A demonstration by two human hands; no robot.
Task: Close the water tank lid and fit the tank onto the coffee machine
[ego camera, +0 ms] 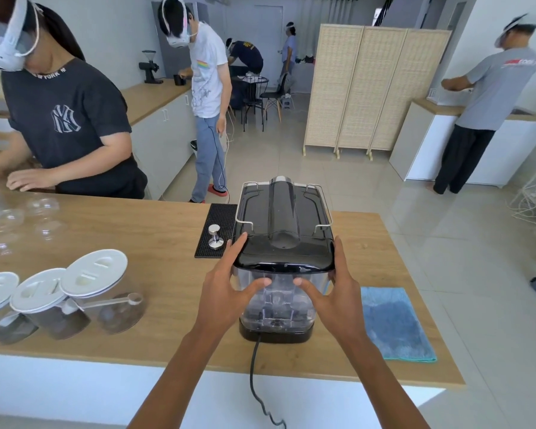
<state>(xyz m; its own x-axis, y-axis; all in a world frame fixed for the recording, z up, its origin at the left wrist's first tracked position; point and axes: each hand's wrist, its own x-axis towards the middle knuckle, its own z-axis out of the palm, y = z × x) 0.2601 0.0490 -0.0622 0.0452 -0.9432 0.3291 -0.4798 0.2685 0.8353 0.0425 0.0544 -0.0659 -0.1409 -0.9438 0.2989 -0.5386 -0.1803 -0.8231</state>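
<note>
The black coffee machine (279, 209) stands on the wooden counter with its back toward me. The clear water tank (277, 301) sits upright against the machine's back, on its black base, and the tank's black lid (283, 258) lies flat and shut on top. My left hand (229, 283) grips the tank's left side, thumb on the clear front wall and fingers up on the lid's edge. My right hand (334, 286) holds the right side the same way.
A steel tamper (215, 236) stands on a black mat (217, 224) left of the machine. Three white-lidded jars (56, 292) and a scoop sit at the left, a blue cloth (393, 323) at the right. The power cord (254, 376) hangs over the front edge. A person works across the counter.
</note>
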